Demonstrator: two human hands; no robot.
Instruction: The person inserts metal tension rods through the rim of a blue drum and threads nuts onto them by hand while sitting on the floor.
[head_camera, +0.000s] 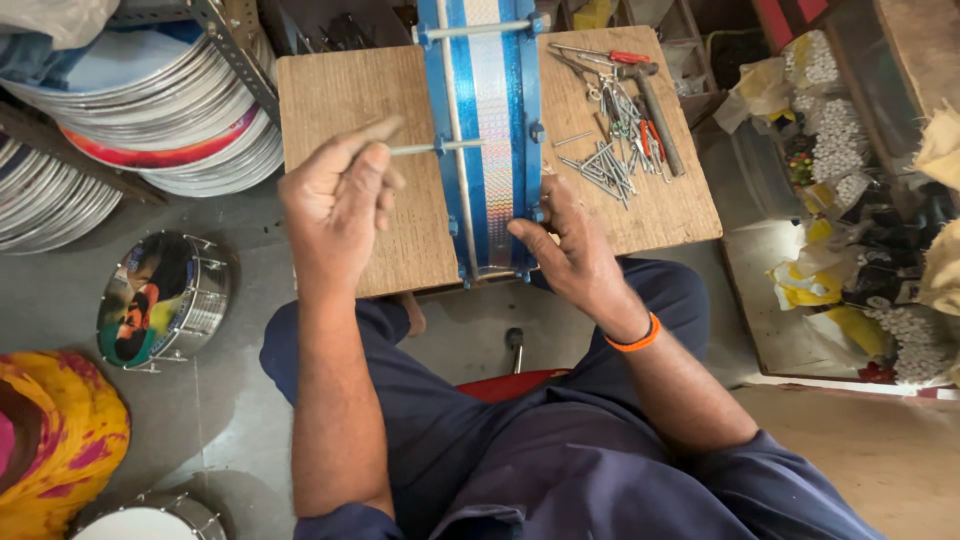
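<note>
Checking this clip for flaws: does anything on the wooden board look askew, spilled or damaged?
Nothing damaged. The metal rods and tools lie in a loose heap right of the blue drum, beside the hammer. Nothing looks spilled.

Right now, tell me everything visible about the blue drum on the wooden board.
The blue drum lies across a wooden board, standing on its edge, so its glossy blue shell with a shimmering silver band down the middle faces up. Metal tension rods and blue lugs run along the shell. The left hand holds a thin metal rod against its left side; the right hand grips its near right edge. Loose rods lie beside it.
</note>
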